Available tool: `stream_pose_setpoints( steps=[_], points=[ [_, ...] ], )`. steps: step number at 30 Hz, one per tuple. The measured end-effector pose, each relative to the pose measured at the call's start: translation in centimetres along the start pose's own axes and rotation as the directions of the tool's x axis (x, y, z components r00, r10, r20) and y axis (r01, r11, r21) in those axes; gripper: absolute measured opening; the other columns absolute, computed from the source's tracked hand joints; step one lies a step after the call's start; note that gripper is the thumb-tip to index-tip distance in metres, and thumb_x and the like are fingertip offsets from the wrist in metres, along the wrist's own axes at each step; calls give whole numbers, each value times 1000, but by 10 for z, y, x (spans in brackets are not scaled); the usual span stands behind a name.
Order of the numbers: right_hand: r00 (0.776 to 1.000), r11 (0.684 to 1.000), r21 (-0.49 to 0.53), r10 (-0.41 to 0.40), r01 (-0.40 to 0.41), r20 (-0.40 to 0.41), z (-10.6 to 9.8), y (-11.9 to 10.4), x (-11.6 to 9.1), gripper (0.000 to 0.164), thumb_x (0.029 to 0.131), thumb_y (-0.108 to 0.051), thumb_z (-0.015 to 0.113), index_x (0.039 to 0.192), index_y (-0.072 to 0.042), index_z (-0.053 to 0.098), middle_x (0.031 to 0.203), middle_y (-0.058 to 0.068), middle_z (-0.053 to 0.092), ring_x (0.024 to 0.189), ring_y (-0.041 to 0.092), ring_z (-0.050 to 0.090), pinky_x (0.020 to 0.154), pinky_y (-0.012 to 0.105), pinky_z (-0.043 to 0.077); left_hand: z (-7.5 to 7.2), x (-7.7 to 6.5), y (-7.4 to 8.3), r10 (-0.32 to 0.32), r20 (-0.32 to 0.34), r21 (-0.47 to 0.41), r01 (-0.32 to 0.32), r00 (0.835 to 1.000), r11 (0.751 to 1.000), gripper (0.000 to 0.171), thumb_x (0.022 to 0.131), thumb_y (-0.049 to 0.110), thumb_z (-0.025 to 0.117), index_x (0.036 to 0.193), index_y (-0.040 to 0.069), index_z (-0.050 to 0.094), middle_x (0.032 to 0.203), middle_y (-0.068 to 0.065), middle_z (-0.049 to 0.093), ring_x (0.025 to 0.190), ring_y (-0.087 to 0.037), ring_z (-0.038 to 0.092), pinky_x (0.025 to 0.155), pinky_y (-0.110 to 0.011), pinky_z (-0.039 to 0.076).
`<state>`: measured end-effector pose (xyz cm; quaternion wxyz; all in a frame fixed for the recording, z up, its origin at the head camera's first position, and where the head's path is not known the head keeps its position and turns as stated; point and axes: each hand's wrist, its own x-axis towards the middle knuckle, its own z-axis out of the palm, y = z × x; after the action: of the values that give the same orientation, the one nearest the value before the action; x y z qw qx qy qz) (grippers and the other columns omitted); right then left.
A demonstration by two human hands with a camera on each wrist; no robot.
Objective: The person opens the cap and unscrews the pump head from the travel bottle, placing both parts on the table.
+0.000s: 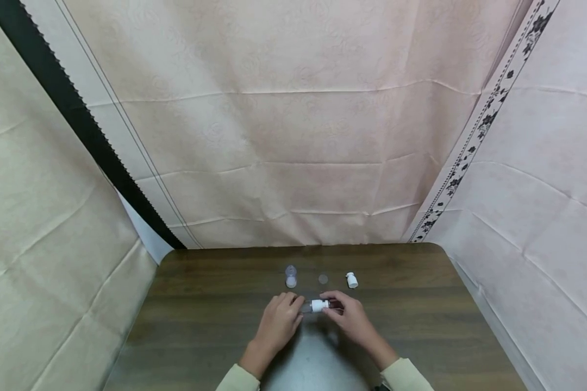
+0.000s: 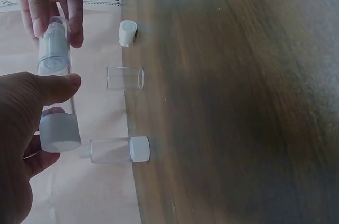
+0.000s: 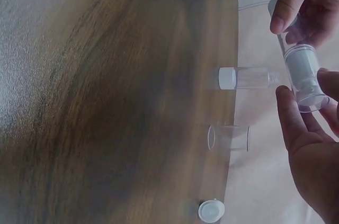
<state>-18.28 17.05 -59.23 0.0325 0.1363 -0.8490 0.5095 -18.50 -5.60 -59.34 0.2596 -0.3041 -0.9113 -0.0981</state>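
Both hands hold a clear pump bottle with a white collar (image 1: 320,306) between them, lying sideways in the head view. My left hand (image 1: 280,319) grips the bottle's clear body, thumb across it; the white base (image 2: 60,132) shows below that thumb in the left wrist view. At the other end, my right hand (image 1: 349,319) holds a clear cap (image 3: 312,102) by its sides with fingers and thumb. The cap surrounds the white pump part (image 3: 302,62), visible through its wall.
Beyond the hands, a second clear bottle with a white base (image 1: 291,276), a clear cylindrical cap (image 1: 323,278) and a white pump head (image 1: 351,280) stand in a row. They are near the far edge of the wooden table (image 1: 200,304). Cloth curtains (image 1: 293,136) hang behind and at both sides.
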Motion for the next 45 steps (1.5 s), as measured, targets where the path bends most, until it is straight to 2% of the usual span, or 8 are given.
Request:
stream_pose_setpoints(
  steps=[5, 12, 20, 26, 29, 32, 40, 45],
  points=[
    [1000, 1000, 2, 3, -3, -5, -1, 3, 1, 24, 91, -9, 79, 113, -16, 73, 108, 4, 76, 94, 12, 71, 81, 26, 59, 1, 0, 2, 3, 5, 10, -3, 1000, 1000, 38, 80, 26, 91, 112, 14, 75, 101, 0, 70, 87, -14, 66, 69, -30, 51],
    [999, 999, 35, 39, -39, -5, 0, 5, 2, 23, 89, -11, 80, 111, -12, 73, 106, 4, 75, 92, 10, 68, 80, 23, 57, 3, -1, 2, 28, -8, 7, -28, 1000, 1000, 38, 79, 27, 91, 111, 14, 75, 98, 0, 70, 83, -14, 65, 67, -29, 51],
    [999, 996, 78, 33, -32, -4, -1, 7, -1, 20, 88, -9, 82, 106, -12, 75, 102, 6, 76, 88, 8, 67, 77, 21, 56, 2, -2, 1, 17, 44, -54, -15, 999, 998, 35, 81, 28, 90, 110, 15, 76, 96, 3, 70, 79, -11, 64, 66, -26, 52],
    [1000, 997, 72, 14, -13, -6, -4, -5, -4, 22, 88, -2, 80, 109, -1, 74, 104, 13, 76, 91, 20, 70, 78, 24, 58, 0, -1, 1, 23, 39, -79, -20, 999, 997, 35, 79, 26, 91, 109, 15, 76, 93, 4, 69, 76, -11, 64, 65, -27, 53],
    [1000, 999, 54, -5, 5, -8, -5, -5, -5, 22, 88, -1, 79, 108, -1, 74, 104, 14, 76, 92, 23, 71, 78, 27, 59, -1, -1, 1, 24, 33, -96, -21, 999, 995, 35, 79, 25, 91, 109, 15, 77, 92, 4, 69, 76, -11, 64, 65, -28, 54],
    [999, 997, 68, -30, 31, -15, -3, 8, -4, 21, 87, -7, 81, 108, -7, 75, 103, 10, 77, 90, 18, 71, 77, 27, 60, 0, -1, 1, 28, 17, -109, -26, 999, 994, 36, 78, 25, 92, 109, 14, 77, 92, 4, 69, 76, -11, 64, 65, -28, 54],
    [1000, 997, 81, -8, 7, 14, -4, 11, -2, 21, 87, -12, 82, 107, -10, 76, 103, 5, 77, 90, 9, 69, 78, 21, 58, 3, -3, -1, 30, 3, -117, -30, 1000, 993, 39, 76, 26, 93, 109, 14, 78, 92, 3, 70, 76, -11, 65, 66, -29, 56],
    [1000, 996, 85, -5, 3, 22, -6, 9, -2, 23, 87, -11, 82, 109, -8, 75, 104, 6, 76, 91, 11, 69, 78, 22, 59, 2, -2, -2, 33, 13, -122, -32, 999, 992, 39, 77, 26, 93, 111, 14, 78, 94, 3, 71, 78, -10, 66, 67, -28, 57]
  ],
)
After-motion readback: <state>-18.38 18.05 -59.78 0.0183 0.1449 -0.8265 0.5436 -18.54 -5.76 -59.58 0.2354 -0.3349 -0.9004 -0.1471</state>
